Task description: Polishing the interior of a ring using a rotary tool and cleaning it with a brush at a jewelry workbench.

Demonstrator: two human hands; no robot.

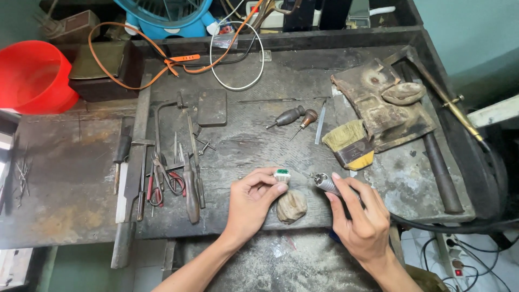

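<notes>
Green-topped and tiny, the ring [281,174] looks light, hard and easy to drop, so its band is probably the best place to grip it. It sits above the brown pad [292,206] at the bench [243,146] edge. The left hand [253,203] pinches it in its fingertips; the right hand [361,219] is closed around the rotary handpiece [326,184], tip near the ring.

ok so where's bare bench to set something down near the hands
Free: the rusty slab left of the tool row, and the patch between the awls and the left hand. Crowded: the tool row, and around the brush beyond the right hand holding the rotary handpiece.
</notes>
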